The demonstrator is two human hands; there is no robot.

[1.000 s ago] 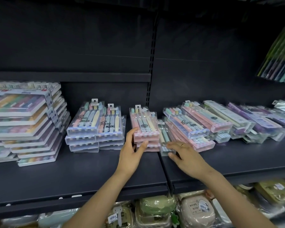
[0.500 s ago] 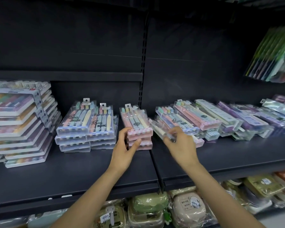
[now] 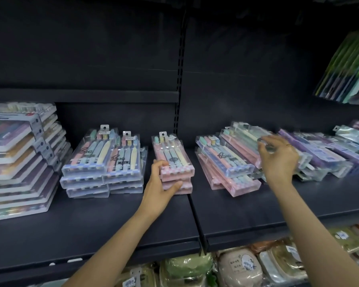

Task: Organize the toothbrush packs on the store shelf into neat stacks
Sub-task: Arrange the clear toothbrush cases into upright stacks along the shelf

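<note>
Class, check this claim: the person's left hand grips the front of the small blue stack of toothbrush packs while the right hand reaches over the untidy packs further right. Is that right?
Not quite. The head view shows the left hand gripping the front of the small pink stack, not a blue one. The right hand does reach over the untidy packs further right.

Clear toothbrush packs (image 3: 175, 160) lie flat in uneven stacks along the dark shelf (image 3: 112, 220).

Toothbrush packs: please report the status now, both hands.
Left hand grips pink stack at its front. Right hand holds a clear pack above the messy pile. Nothing in the way.
</note>
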